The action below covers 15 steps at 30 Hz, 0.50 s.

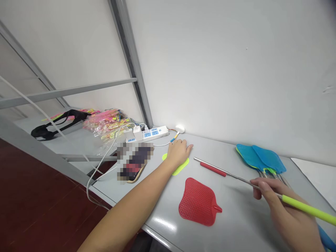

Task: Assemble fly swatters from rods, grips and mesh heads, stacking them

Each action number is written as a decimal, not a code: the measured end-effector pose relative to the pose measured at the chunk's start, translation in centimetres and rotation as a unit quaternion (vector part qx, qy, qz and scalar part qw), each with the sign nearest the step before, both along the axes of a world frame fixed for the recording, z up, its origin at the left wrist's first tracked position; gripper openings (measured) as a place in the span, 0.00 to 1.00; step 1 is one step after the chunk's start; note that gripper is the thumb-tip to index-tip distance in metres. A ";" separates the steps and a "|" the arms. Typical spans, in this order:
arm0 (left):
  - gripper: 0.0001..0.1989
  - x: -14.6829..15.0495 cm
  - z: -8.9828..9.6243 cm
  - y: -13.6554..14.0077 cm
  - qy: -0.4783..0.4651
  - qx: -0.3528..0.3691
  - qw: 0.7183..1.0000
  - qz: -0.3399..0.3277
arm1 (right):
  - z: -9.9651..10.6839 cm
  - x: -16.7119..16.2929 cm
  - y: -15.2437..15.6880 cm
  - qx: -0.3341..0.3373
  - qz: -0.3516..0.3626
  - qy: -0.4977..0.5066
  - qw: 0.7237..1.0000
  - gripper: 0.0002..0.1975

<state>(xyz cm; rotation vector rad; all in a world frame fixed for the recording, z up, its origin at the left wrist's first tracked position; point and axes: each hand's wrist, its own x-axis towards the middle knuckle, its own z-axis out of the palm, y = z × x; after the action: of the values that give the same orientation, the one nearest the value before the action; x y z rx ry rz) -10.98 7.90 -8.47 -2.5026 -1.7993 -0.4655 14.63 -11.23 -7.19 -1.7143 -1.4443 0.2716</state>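
My left hand [179, 152] reaches over a yellow-green mesh fly swatter head [181, 168] lying flat on the table. Its thumb is spread to the right, while the curled fingertips are partly hidden. In my right hand [286, 210] is a thin metal swatter rod [241, 179] with a yellow-green grip [309, 209], the fingers closed around the metal part. The rod's tip points left, over the table. Just below the rod lies a red grip [212, 169]. A red mesh fly swatter head [199, 202] rests between my hands, its socket pointing right.
Blue fly swatters [262, 159] are stacked at the right by the wall. A phone [139, 164], partly blurred, lies left of my left hand. Behind it are a power strip [157, 133] and white cables. Bagged colourful items [105, 122] and a black strap [65, 122] sit beyond the metal frame [131, 52].
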 end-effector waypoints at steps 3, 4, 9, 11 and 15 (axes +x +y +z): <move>0.28 0.0 0.0 0.1 -0.003 0.000 1.000 -0.006 | 0.3 -0.1 0.1 -0.002 -0.010 0.022 1.000 0.18; 0.29 0.1 0.0 0.1 -0.003 -0.001 1.000 -0.010 | 0.4 -0.2 0.1 -0.004 -0.014 0.026 1.000 0.18; 0.30 0.1 0.1 0.3 -0.008 -0.003 1.000 -0.028 | 0.4 -0.2 0.1 -0.012 0.002 0.028 1.000 0.17; 0.31 0.1 0.3 0.2 -0.013 -0.001 0.999 -0.034 | 0.2 -0.2 0.0 -0.012 0.014 0.029 0.999 0.16; 0.34 0.1 1.0 -0.1 -0.033 -0.001 0.999 -0.033 | 0.0 -0.2 -0.1 -0.012 0.018 0.026 0.999 0.15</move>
<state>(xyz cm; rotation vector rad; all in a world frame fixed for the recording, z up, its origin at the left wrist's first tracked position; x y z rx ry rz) -10.87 7.80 -7.49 -2.5848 -1.7440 -0.5550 14.42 -11.29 -7.21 -1.6901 -1.4398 0.3521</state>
